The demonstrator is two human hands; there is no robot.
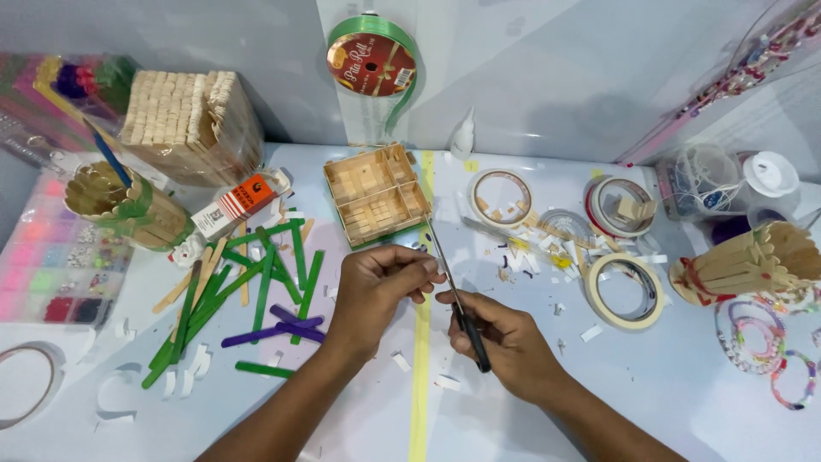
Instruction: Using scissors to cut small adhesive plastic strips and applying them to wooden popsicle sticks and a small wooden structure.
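Scissors [457,299] in right hand [505,342] | left hand [380,287] pinching beside blades

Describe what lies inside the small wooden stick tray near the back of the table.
The wooden stick tray is split by stick walls into several compartments. Their floors are plain sticks, and nothing else shows inside. The scissors tip covers its front right corner.

Pale blue table [684,402] against a white wall [556,68].
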